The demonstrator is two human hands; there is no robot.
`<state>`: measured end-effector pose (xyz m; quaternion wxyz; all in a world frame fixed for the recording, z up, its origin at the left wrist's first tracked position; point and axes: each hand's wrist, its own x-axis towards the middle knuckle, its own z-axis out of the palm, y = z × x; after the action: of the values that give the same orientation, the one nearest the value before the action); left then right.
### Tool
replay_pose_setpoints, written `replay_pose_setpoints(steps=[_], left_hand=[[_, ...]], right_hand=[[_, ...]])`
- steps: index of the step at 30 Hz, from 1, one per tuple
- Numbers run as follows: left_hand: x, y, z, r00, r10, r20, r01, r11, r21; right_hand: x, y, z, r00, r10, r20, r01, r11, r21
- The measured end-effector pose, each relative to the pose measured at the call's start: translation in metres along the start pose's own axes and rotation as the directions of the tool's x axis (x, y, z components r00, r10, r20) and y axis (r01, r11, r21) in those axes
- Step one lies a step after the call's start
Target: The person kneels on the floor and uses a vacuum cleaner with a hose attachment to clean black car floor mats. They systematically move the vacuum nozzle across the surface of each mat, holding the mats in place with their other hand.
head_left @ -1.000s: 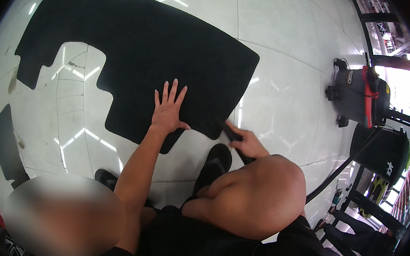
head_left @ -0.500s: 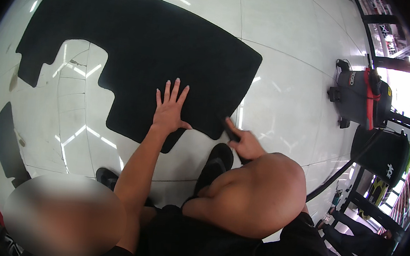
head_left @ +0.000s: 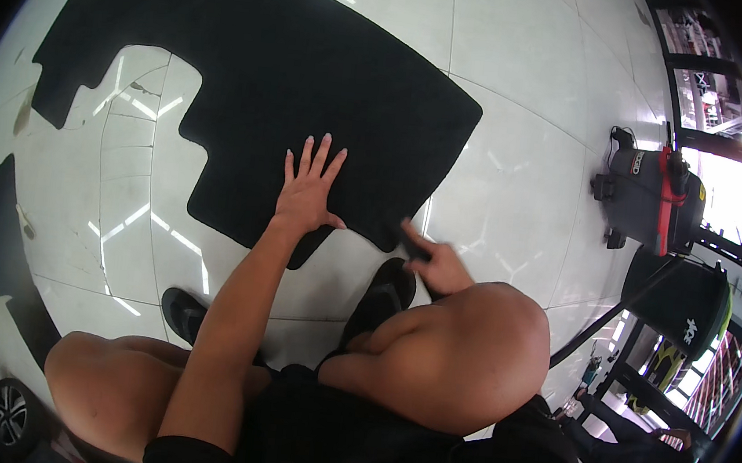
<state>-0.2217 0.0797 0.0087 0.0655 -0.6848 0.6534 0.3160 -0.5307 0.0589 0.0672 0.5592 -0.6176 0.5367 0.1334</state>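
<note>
A large black carpet mat (head_left: pixel 314 77) with stepped cutouts along its near edge lies flat on the floor. My left hand (head_left: pixel 305 195) presses on its near part, palm down with fingers spread. By the mat's near right corner, my right hand (head_left: pixel 441 262) is closed around a black vacuum nozzle (head_left: pixel 416 251), its tip at the mat's edge. Motion blurs the nozzle's front, and my right knee hides where it continues. A black hose (head_left: pixel 602 313) shows again beyond that knee.
Glossy light tiles (head_left: pixel 527 60) surround the mat. To the right stand a grey and red shop vacuum (head_left: pixel 644 189) and a dark bin (head_left: pixel 678 298). A dark flat strip (head_left: pixel 13 235) lies at left, near a car wheel (head_left: pixel 9 412). My sandalled feet (head_left: pixel 383 290) are close to the mat.
The view has shifted slightly, and my left knee now shows at lower left. My left hand stays on the mat; my right hand keeps the nozzle by the same corner, slightly moved.
</note>
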Motion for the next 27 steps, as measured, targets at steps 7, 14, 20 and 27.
replay_pose_setpoints(steps=[7, 14, 20, 27], left_hand=[[0.001, 0.002, 0.0, 1.0, -0.01, 0.007, 0.01, 1.0, 0.003], [-0.003, -0.001, 0.004, 1.0, -0.008, -0.004, 0.008, 1.0, -0.004], [0.002, 0.0, 0.004, 1.0, -0.007, -0.028, 0.008, 1.0, 0.026], [0.006, 0.019, -0.004, 0.999, 0.035, -0.013, -0.035, 0.998, 0.045]], right_hand=[[0.04, 0.002, 0.041, 0.937, -0.134, -0.322, 0.117, 0.991, -0.073], [0.059, 0.019, -0.002, 0.925, -0.122, -0.361, 0.189, 0.969, 0.157], [0.046, -0.006, 0.072, 0.921, -0.387, -0.046, 0.389, 0.921, 0.035], [0.074, 0.084, -0.124, 0.753, -0.169, -0.636, 0.169, 0.984, -0.062]])
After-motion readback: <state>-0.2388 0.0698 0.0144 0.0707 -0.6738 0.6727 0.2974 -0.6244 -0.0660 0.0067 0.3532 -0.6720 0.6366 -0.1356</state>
